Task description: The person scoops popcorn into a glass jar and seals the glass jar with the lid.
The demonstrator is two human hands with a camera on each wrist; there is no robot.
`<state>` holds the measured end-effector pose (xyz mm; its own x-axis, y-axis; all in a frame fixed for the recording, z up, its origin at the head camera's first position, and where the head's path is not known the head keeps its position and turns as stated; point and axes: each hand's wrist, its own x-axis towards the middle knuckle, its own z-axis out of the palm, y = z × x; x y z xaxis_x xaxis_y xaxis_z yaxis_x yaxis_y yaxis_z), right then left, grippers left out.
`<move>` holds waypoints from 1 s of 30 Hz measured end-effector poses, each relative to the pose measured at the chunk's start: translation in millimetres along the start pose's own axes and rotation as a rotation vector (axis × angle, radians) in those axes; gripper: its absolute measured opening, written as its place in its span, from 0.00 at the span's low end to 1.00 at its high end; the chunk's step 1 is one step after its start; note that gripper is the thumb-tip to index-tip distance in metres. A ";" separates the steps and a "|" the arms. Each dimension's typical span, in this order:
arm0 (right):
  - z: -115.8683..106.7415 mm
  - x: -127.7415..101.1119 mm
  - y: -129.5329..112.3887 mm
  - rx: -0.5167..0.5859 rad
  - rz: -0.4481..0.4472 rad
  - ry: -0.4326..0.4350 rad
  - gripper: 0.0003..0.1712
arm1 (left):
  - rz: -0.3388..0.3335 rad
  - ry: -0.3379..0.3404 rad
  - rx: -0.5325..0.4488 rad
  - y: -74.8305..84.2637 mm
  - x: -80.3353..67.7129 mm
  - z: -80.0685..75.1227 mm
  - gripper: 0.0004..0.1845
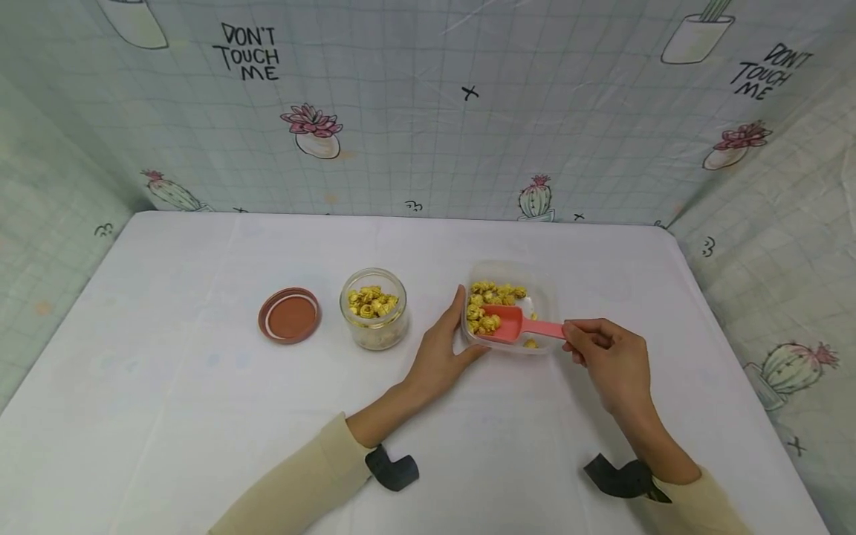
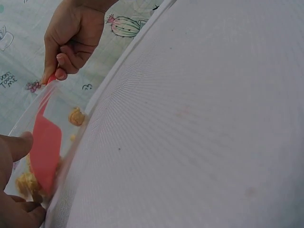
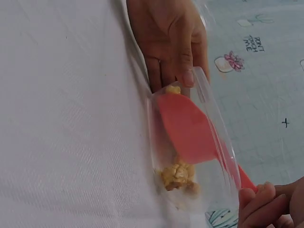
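A clear plastic container (image 1: pixel 545 286) with yellow popcorn (image 1: pixel 501 292) stands on the table. My left hand (image 1: pixel 438 358) holds it at the left end, thumb at the front wall and fingers along the side. My right hand (image 1: pixel 611 360) pinches the handle end of a pink scoop (image 1: pixel 511 325). The scoop's bowl is inside the container, with some popcorn in it. Through the clear wall, the scoop (image 3: pixel 187 128) shows tilted in the right wrist view, with popcorn (image 3: pixel 178 175) beside it.
Left of the container stands a glass jar (image 1: pixel 377 338) part filled with popcorn, its mouth uncovered. A reddish-brown lid (image 1: pixel 290 316) lies further left on the white table (image 1: pixel 167 386). Behind the table hangs a printed cloth (image 1: pixel 401 111).
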<state>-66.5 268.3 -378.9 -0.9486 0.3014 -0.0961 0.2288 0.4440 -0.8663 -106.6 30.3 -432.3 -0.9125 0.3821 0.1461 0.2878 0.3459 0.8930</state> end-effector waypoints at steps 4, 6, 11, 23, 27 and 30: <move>1.2 0.1 0.2 0.152 0.048 -0.018 0.22 | 0.014 0.010 0.003 0.5 -1.0 -0.9 0.49; 1.1 0.7 1.0 0.215 0.077 -0.022 0.22 | 0.014 0.009 0.003 0.5 -1.0 -1.0 0.49; 2.7 7.4 18.9 0.339 0.107 -0.002 0.28 | 0.011 0.002 0.000 -0.7 -0.2 -0.6 0.49; 2.7 1.8 5.6 0.385 0.162 0.025 0.26 | 0.020 0.011 0.003 -2.0 0.7 -0.5 0.49; 2.4 1.5 -0.5 0.345 0.201 0.038 0.25 | 0.015 0.010 0.016 -2.2 1.0 -0.3 0.49; 1.5 1.1 -3.6 0.323 0.233 0.034 0.25 | 0.016 0.010 0.020 -2.0 1.1 -0.2 0.49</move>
<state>-68.7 265.8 -376.6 -0.8702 0.3932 -0.2970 0.3519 0.0737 -0.9331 -108.3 29.9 -433.9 -0.9106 0.3793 0.1641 0.3077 0.3571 0.8820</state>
